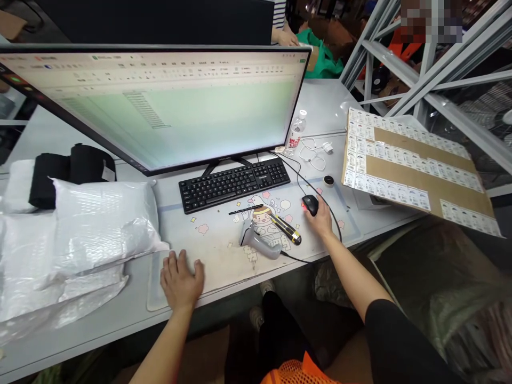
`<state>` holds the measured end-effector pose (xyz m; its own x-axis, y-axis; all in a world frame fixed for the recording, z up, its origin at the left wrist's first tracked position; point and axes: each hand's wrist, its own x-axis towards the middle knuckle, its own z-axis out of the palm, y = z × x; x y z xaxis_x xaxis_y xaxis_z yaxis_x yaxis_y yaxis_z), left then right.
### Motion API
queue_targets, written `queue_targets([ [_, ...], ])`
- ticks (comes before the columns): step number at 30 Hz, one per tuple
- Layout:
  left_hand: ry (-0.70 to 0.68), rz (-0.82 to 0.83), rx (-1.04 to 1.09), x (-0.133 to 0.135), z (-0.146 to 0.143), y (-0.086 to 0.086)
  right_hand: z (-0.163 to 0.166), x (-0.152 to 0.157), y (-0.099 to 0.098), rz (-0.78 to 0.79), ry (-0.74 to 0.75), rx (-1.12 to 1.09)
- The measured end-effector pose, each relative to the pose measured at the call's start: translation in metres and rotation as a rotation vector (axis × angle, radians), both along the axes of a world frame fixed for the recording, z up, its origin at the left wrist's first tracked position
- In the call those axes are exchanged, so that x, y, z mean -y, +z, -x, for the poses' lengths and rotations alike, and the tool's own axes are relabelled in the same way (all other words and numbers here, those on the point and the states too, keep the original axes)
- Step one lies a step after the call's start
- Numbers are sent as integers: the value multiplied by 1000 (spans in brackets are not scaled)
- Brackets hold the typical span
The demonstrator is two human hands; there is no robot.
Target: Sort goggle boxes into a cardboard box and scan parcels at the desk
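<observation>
My right hand [321,217] rests over a black computer mouse [310,204] on the printed desk mat [216,261], fingers curved around it. Flat on the mat's left front corner lies my left hand [182,281], fingers spread and holding nothing. Between the hands are a grey barcode scanner [262,244] with a cable, a yellow and black utility knife [286,229] and a thin black pen [245,209]. Behind them stands a black keyboard [236,184] below a large monitor [180,106], which displays a spreadsheet with a narrow block of rows.
White bubble-wrap packages [106,218] and black rolls [92,165] fill the left side. A plastic bottle [295,133], a white charger cable [316,154] and a label-covered cardboard sheet [420,165] lie to the right. Beyond the monitor, another person's hand [287,37] shows near a green bag [324,56].
</observation>
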<state>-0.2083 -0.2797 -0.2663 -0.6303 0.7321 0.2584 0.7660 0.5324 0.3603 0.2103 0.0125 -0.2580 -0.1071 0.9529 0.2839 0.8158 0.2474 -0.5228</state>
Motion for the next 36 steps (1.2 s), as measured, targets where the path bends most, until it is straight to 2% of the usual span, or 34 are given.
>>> queue_targets([
  [4, -9, -5, 3, 1, 0, -1, -12, -5, 6, -9, -37, -6],
  [9, -9, -4, -10, 0, 4, -4, -6, 11, -2, -29, 15, 36],
  [13, -3, 44, -27, 5, 4, -3, -3, 23, -8, -154, 102, 83],
  [18, 26, 68, -40, 9, 9, -6, -6, 9, -20, -272, 212, 86],
  [24, 34, 85, -55, 14, 8, -9, -13, 4, -24, -385, 185, 95],
  [29, 38, 104, -25, 13, 8, -8, -12, -8, -32, -403, 126, 136],
  [36, 39, 108, -26, 15, 8, -5, -7, -12, -40, -390, 162, 79],
])
